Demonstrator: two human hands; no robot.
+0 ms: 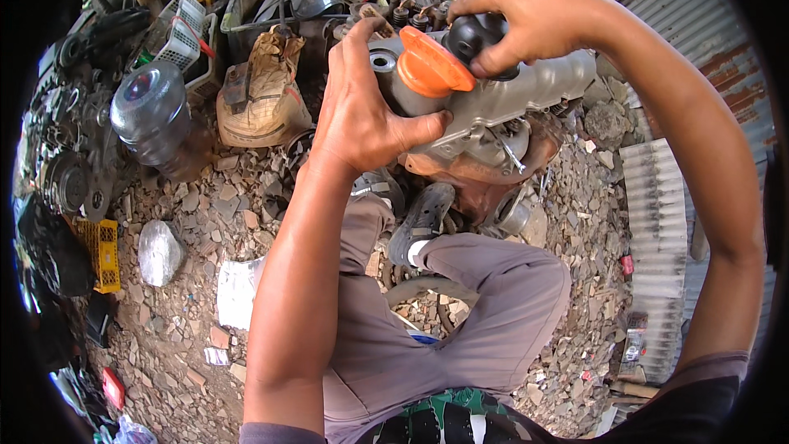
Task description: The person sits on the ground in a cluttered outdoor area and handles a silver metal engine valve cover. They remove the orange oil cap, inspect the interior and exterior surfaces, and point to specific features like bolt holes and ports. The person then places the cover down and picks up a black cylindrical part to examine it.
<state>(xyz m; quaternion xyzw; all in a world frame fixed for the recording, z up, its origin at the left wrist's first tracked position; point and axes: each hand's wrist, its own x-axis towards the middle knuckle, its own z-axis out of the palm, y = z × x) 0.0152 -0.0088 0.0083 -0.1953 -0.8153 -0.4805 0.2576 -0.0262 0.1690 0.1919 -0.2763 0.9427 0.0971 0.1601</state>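
Observation:
A grey metal engine valve cover (542, 86) sits on a rusty engine part in front of me. An orange oil filler cap (434, 64) stands on its left end. My left hand (353, 107) wraps that end, with the thumb along the near side below the orange cap and the fingers on the far side. Pinched in my right hand (526, 25) is a rounded black cap-like piece (475, 39). It is right beside the orange cap, above the cover; whether the two touch is hard to tell.
Rubble covers the ground around my legs. A large clear plastic bottle (150, 111) and a brown paper sack (263, 94) stand at the left, near a white basket (182, 31) and a yellow crate (102, 255). Corrugated metal sheets (657, 230) line the right.

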